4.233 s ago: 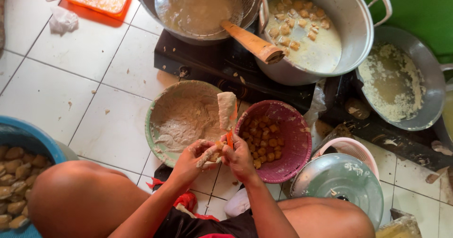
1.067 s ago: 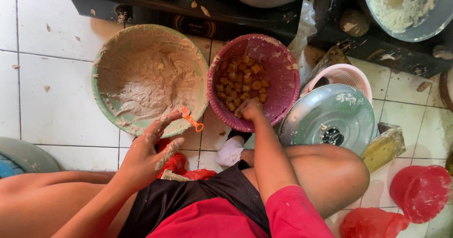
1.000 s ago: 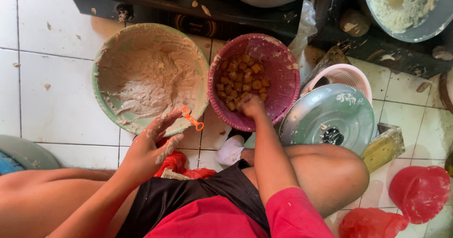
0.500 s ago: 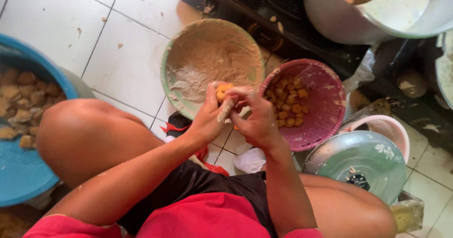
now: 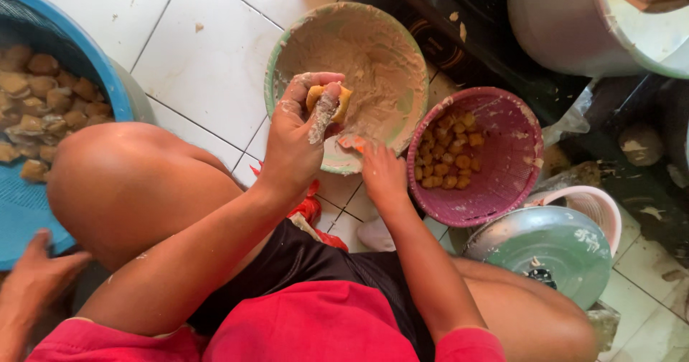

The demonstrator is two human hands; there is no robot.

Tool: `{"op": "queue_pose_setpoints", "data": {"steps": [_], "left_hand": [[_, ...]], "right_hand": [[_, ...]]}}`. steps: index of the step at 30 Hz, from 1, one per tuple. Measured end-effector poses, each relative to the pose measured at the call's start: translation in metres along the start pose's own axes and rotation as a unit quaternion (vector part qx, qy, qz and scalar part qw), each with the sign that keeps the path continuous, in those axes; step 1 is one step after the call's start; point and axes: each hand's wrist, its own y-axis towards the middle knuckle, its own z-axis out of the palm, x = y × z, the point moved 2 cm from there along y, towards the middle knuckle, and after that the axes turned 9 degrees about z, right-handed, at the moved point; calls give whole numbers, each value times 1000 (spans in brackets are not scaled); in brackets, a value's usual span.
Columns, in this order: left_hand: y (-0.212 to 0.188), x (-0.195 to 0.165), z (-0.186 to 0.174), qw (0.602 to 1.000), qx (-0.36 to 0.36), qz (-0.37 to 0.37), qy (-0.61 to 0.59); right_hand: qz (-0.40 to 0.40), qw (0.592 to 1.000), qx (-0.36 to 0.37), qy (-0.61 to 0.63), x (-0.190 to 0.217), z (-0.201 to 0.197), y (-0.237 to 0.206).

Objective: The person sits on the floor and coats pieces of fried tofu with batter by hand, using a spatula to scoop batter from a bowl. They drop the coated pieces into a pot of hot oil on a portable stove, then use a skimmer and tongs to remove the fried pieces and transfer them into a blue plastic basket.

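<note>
Fingers [image 5: 310, 89] of my left hand [image 5: 298, 136] curl tight around a yellow piece [image 5: 329, 100] smeared with batter, above the green bowl [image 5: 276, 68]. My right hand [image 5: 384, 175] seems pinched on the orange scraper [image 5: 357, 144] at its rim.

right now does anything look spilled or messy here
Yes. Bits of paste lie scattered on the white floor tiles above the green bowl, and the bowl's rim is smeared. The left hand holding the yellow piece is caked too.

Pink plastic basket [image 5: 495, 154] ribbed; metal lid [image 5: 549, 251] glossy; tiles [image 5: 215, 53] smooth.
</note>
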Motion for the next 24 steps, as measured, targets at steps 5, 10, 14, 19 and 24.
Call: {"op": "queue_pose_setpoints", "data": {"steps": [5, 10, 14, 19, 24], "left_hand": [[2, -1, -3, 1000, -12, 9, -1], [-1, -6, -3, 1000, -14, 21, -6], [1, -10, -4, 999, -33, 22, 4], [7, -9, 2, 998, -41, 24, -49], [18, -4, -1, 995, -60, 59, -57]], "right_hand": [[-55, 996, 17, 69, 18, 10, 33], [14, 964, 225, 139, 26, 8, 31], [43, 917, 209, 337, 27, 22, 25], [126, 656, 261, 697, 44, 55, 2], [192, 351, 283, 872, 60, 9, -18]]}}
